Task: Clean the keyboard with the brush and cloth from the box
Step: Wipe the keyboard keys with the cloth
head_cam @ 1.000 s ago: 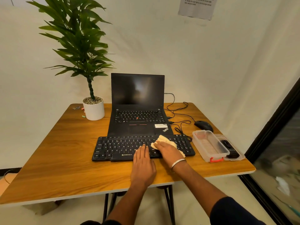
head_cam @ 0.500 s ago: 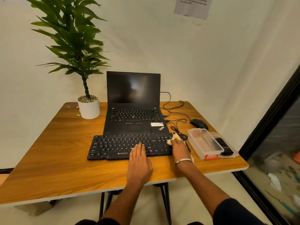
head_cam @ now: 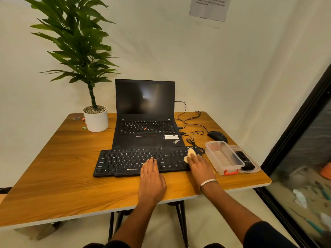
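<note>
Now the right hand (head_cam: 198, 167) presses a yellow cloth (head_cam: 189, 154) onto the black keyboard's (head_cam: 132, 162) right end, fingers flat over it. Left hand (head_cam: 152, 178) rests open-fingered on the keyboard's near edge.

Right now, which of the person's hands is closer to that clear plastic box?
The right hand. It rests on the cloth at the keyboard's right end, just left of the clear plastic box. The left hand lies flat further left, at the keyboard's middle.

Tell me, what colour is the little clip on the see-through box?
Red-orange. The clip sits on the near end of the clear plastic box, seen in the head view.
</note>
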